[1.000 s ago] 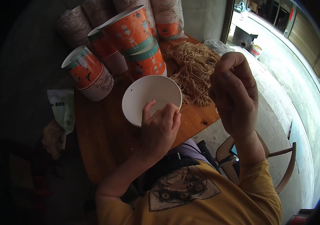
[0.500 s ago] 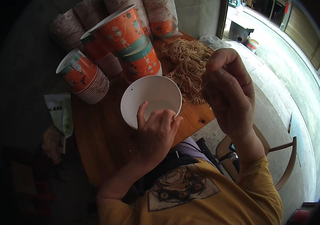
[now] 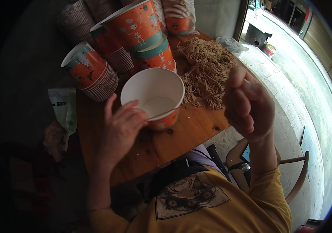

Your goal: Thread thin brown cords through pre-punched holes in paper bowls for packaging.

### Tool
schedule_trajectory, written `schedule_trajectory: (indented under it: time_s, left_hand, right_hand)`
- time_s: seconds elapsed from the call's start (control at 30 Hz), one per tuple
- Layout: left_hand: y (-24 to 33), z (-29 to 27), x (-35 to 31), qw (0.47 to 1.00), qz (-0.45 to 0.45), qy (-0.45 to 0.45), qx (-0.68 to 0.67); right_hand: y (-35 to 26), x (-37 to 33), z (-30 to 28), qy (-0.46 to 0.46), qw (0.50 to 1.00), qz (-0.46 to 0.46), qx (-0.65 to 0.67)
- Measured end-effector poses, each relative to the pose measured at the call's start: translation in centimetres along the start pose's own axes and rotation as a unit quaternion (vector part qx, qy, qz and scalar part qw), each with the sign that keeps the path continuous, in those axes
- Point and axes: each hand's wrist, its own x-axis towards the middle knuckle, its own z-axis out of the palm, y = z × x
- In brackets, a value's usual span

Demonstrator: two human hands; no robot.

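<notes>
A thin tan string [image 3: 208,96] is stretched between my two hands, crossing the near rim of a white-lined orange paper tub [image 3: 165,122]. My left hand [image 3: 120,130] pinches its left end beside the tub, the index finger raised. My right hand [image 3: 251,106] is closed on the other end, held up to the right of the tub. The tub stands on the table with its mouth towards me; its inside looks pale and plain. Behind my right hand lies a loose heap of tan strings [image 3: 208,66].
Stacked orange and green paper tubs [image 3: 90,72] stand at the back of the wooden table [image 3: 107,155], several in clear wrapping. A clear plastic bag [image 3: 230,45] lies past the string heap. A white and green packet [image 3: 64,110] hangs at the left edge. A chair [image 3: 304,171] stands right.
My left hand has moved left, from in front of the tub to its left side. My right hand has come down slightly. The string is now drawn longer between them.
</notes>
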Motion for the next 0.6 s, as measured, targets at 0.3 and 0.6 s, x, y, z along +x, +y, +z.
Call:
schedule_trajectory:
  time_s: [0.3, 0.6]
  left_hand:
    - [-8.9, -0.7, -2.0, 0.996, -0.059, -0.007, -0.069]
    - [-13.6, 0.9, -2.4, 0.986, -0.064, 0.026, -0.151]
  right_hand:
    - [0.5, 0.7, -3.6, -0.069, 0.997, -0.043, 0.010]
    - [1.0, 0.6, -2.1, 0.026, 0.980, 0.007, -0.196]
